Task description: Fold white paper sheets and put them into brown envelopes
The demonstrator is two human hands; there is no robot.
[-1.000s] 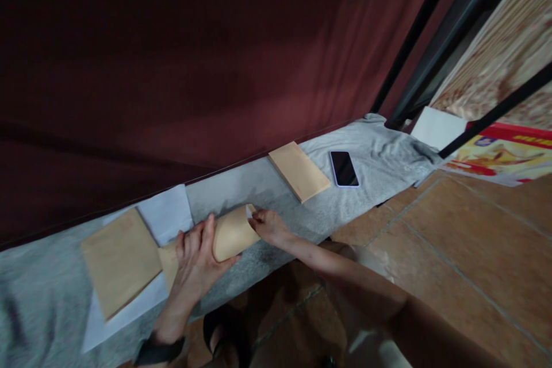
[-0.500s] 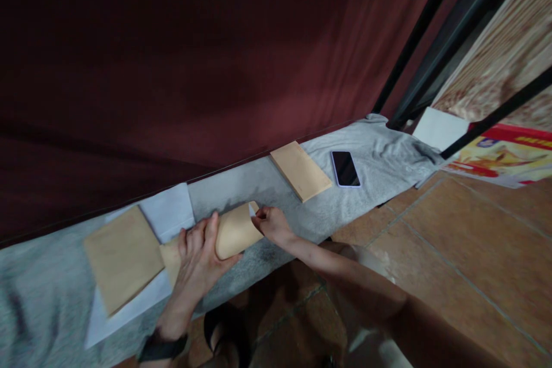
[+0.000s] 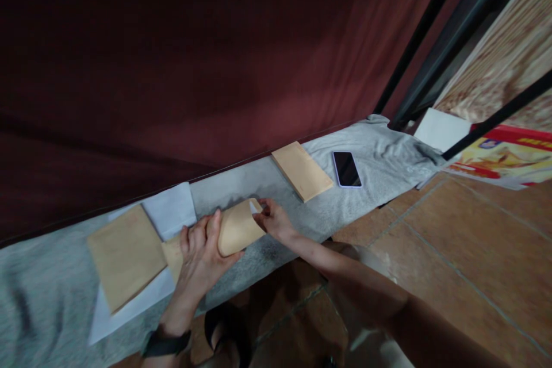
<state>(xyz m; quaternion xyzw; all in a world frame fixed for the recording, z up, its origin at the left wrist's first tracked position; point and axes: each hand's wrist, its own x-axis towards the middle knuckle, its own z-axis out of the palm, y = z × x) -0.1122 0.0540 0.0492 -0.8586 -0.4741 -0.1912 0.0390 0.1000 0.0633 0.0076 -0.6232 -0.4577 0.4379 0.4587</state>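
Observation:
A brown paper envelope lies bulged on the grey cloth. My left hand is closed around its left part, fingers over the top and thumb along the near edge. At its right, open end my right hand has its fingertips closed on the mouth. A bit of white paper shows inside there; whether the fingertips also grip it is unclear. Left of my left hand, a brown envelope rests over white sheets. Part of another brown piece peeks out beside my left wrist.
A stack of brown envelopes and a phone lie to the right on the grey cloth. Dark red fabric rises behind. Black bars and a printed red-yellow box stand at the right, above floor tiles.
My right fingers have shifted slightly at the envelope's mouth, the index finger now higher along its edge. My left hand keeps its hold. The view has moved slightly.

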